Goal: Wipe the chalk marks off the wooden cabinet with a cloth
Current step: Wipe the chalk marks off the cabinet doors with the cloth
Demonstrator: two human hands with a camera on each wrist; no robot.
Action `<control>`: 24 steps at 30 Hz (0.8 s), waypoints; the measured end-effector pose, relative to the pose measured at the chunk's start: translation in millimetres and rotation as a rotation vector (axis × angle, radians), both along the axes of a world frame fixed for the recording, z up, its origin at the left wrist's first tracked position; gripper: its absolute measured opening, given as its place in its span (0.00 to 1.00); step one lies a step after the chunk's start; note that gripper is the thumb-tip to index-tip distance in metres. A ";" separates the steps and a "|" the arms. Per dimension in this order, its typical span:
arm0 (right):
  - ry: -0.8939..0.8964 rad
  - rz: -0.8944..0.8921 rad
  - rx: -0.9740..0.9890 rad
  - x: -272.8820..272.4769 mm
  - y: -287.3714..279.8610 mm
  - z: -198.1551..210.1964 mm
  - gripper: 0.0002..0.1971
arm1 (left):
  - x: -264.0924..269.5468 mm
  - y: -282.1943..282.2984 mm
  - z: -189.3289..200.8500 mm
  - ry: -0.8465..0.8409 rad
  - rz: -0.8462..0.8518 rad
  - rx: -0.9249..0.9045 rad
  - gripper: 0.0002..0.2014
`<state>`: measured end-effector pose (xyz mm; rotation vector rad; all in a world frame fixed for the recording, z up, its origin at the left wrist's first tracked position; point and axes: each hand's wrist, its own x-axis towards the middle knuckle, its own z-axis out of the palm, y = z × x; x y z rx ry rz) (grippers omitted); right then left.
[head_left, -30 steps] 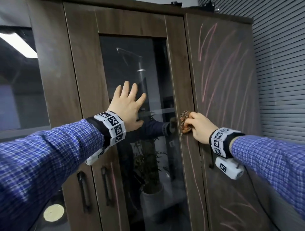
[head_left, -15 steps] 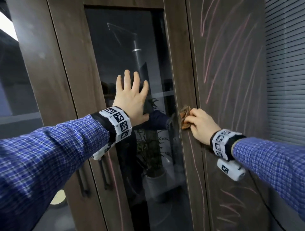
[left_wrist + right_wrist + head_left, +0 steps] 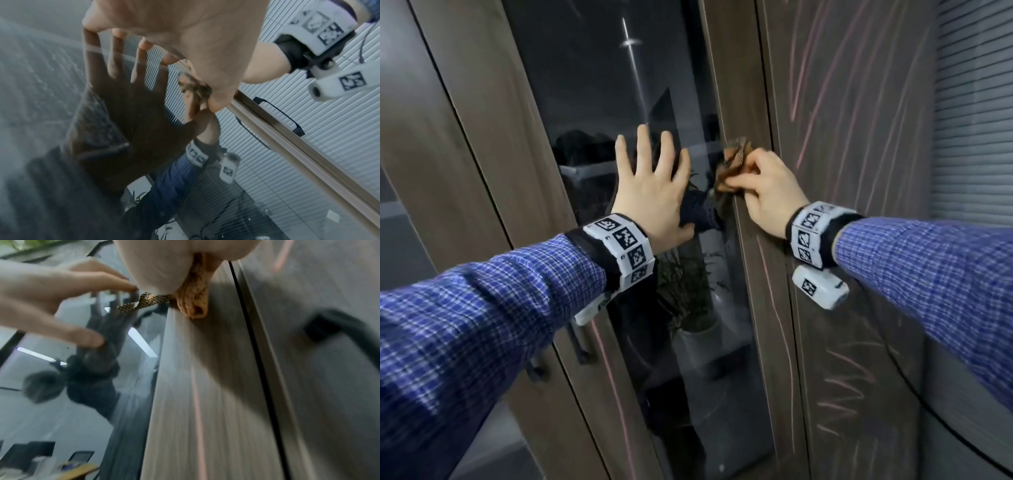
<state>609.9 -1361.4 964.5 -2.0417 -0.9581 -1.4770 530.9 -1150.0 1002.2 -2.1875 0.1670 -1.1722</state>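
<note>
Right hand: our fingers curl tight round a bunched brown cloth, pressed to the wooden frame of the cabinet just right of the glass pane. Left hand: fingers straight and spread, flat on the glass pane, holding nothing, just left of the cloth. Chalk marks: pink strokes on the panel right of the cloth; one line runs down the frame below it. Black handle: right of the frame.
</note>
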 end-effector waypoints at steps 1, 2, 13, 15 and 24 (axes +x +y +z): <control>0.008 0.028 -0.031 -0.4 -4.8 -20.9 0.16 | -0.1 -1.1 -4.2 0.008 -0.004 0.007 0.58; 0.032 0.045 -0.072 -0.6 -9.4 -44.9 0.16 | -0.1 -2.7 -9.2 0.017 -0.005 0.014 0.58; 0.185 0.017 -0.163 -7.2 -22.0 -110.8 0.15 | 1.8 -23.1 -58.8 0.122 -0.029 0.099 0.59; 0.147 0.002 -0.014 -0.6 -18.6 -85.2 0.15 | 1.7 -24.8 -62.4 0.127 -0.036 0.096 0.58; 0.336 -0.076 -0.275 -11.4 -38.0 -226.5 0.11 | 14.6 -37.5 -113.5 0.199 -0.056 0.145 0.57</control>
